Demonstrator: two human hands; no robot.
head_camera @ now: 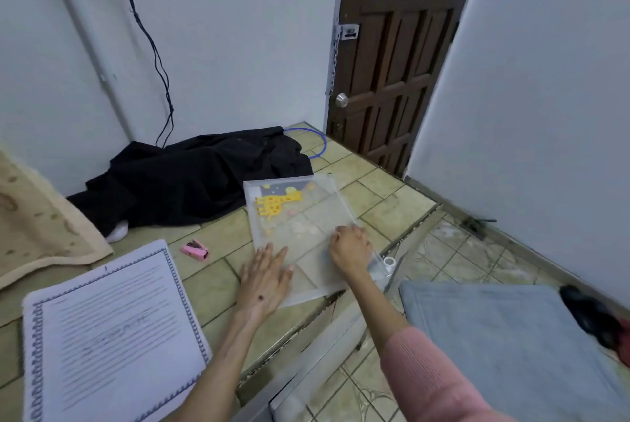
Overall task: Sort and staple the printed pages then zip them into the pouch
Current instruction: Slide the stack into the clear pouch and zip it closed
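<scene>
A clear plastic zip pouch with a yellow giraffe print lies flat on the tiled floor. My left hand rests flat on its near left corner, fingers straight. My right hand sits with curled fingers at the pouch's right edge, where the zip runs; whether it pinches the slider is hidden. A stack of printed pages with a patterned border lies on the floor to the left. A small pink stapler sits on the tiles between the pages and the pouch.
A heap of black cloth lies against the back wall. A beige blanket is at the far left, a blue mat at the right. A metal floor track runs diagonally under my arms. A brown door stands behind.
</scene>
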